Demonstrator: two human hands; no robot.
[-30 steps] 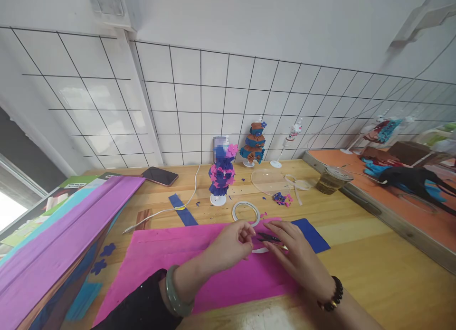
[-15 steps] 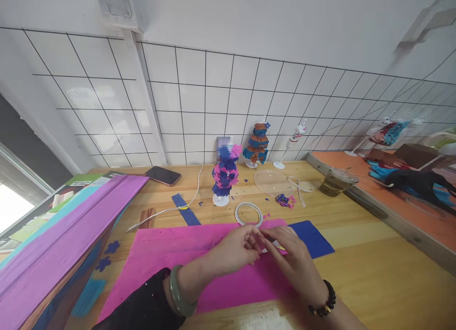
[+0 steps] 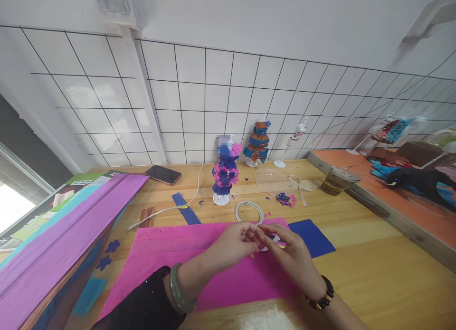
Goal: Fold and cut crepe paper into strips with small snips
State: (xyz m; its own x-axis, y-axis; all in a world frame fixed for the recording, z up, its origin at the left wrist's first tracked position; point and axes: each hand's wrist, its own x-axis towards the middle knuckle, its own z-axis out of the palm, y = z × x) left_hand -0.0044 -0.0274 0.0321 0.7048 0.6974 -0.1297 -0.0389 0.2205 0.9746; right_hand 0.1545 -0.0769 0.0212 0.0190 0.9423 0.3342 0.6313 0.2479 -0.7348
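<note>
Over a pink paper sheet (image 3: 156, 254) spread on the wooden bench (image 3: 370, 278), the left hand (image 3: 233, 244) and right hand (image 3: 294, 251) are held fingertips together, fingers curled; whether anything is pinched cannot be told. By the sheet's far edge, a tape roll (image 3: 237, 213) is laid.

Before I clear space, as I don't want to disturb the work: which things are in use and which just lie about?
Apparently in use:
pink sheet under the left hand and right hand
white strip by the right hand
white ring beyond them

Apparently lying about:
phone
white cable
lidded cup
</note>
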